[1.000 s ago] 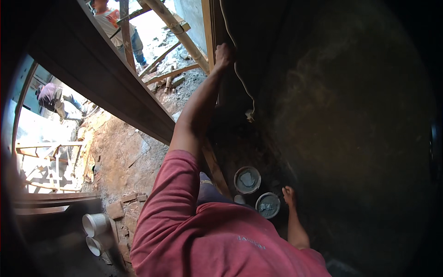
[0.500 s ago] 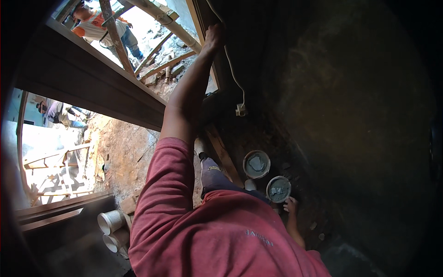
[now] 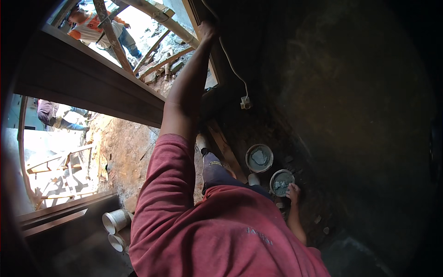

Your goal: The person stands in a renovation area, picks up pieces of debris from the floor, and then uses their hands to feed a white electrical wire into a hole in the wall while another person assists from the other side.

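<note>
My left hand (image 3: 207, 30) reaches up to the wooden frame (image 3: 193, 13) at the opening, fingers curled on its edge beside a hanging pale cable (image 3: 233, 69). My right hand (image 3: 293, 193) is low at the right, its fingers bent at the rim of a bucket (image 3: 280, 177) of wet grey mix; what they grip is too small to be sure of. A second bucket (image 3: 259, 158) of grey mix stands just beyond it, by my legs (image 3: 217, 173) and a wooden board (image 3: 221, 143).
A dark wall (image 3: 350, 129) fills the right. A large beam (image 3: 83, 74) crosses the upper left. Outside are a worker in orange and white (image 3: 90, 30), another bending worker (image 3: 57, 115), timber braces (image 3: 113, 39) and rubble. Empty-looking white buckets (image 3: 115, 221) lie lower left.
The view has shifted, showing more of the workers outside. My right hand has moved from beside the bucket onto its rim. My left hand stays up at the frame.
</note>
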Available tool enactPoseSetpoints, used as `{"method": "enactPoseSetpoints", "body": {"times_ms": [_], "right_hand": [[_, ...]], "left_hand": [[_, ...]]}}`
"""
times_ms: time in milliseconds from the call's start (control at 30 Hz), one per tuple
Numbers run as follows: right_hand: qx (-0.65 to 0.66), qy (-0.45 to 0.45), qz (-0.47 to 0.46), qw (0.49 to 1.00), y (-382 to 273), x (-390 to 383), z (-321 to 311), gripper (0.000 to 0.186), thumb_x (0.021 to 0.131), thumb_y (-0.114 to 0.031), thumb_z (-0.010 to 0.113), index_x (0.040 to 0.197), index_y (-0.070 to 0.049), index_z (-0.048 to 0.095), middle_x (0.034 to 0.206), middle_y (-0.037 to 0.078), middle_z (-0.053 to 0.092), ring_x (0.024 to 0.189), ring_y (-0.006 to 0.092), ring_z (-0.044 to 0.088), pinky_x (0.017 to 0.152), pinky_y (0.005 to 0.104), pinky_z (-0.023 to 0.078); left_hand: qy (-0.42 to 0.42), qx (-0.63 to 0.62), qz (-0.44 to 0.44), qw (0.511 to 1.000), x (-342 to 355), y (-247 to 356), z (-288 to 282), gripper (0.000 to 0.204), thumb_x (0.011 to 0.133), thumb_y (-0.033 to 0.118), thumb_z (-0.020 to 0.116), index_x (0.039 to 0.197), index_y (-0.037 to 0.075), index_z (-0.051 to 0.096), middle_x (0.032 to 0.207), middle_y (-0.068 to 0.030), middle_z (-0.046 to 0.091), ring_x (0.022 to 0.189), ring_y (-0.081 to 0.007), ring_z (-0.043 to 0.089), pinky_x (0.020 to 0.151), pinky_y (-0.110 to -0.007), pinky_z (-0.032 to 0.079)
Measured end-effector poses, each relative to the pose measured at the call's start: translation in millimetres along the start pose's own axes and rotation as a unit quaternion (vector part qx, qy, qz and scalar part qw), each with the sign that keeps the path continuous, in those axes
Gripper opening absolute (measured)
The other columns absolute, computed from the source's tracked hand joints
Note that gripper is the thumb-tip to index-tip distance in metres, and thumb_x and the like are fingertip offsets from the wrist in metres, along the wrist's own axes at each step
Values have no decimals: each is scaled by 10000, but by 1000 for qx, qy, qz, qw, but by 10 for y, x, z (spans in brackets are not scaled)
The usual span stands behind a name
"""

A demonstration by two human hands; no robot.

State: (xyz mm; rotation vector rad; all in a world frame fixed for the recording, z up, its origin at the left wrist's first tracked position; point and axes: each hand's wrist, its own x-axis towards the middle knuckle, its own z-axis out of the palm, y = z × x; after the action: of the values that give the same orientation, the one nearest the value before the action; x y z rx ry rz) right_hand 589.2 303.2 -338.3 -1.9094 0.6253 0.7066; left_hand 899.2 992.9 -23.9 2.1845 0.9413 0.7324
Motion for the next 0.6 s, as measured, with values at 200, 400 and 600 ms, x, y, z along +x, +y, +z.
{"method": "enactPoseSetpoints", "body": {"times_ms": [200, 400, 600], "right_hand": [[-20, 30, 72, 997, 507, -116, -153, 435, 850, -352, 631, 1175, -71, 562, 914, 80, 623, 617, 196, 624, 473, 295, 496], [-6, 33, 83, 996, 625, -156, -226, 457, 854, -357, 623, 1202, -71, 547, 915, 77, 624, 633, 198, 626, 484, 302, 499], [14, 27, 58, 998, 397, -118, -162, 450, 854, -323, 620, 1202, -47, 548, 957, 88, 634, 681, 197, 635, 522, 301, 499]], "left_hand": [[-23, 59, 96, 993, -65, -103, -92, 349, 777, 312, 633, 989, 38, 674, 1002, -259, 633, 990, -391, 609, 826, -443, 503], [-66, 155, 129, 977, -250, -150, -235, 281, 806, 261, 588, 980, 58, 674, 976, -244, 642, 967, -390, 617, 802, -454, 498], [-88, 195, 86, 973, -321, -186, -295, 288, 824, 275, 568, 1014, 79, 657, 1004, -234, 639, 981, -396, 608, 808, -471, 488]]}}
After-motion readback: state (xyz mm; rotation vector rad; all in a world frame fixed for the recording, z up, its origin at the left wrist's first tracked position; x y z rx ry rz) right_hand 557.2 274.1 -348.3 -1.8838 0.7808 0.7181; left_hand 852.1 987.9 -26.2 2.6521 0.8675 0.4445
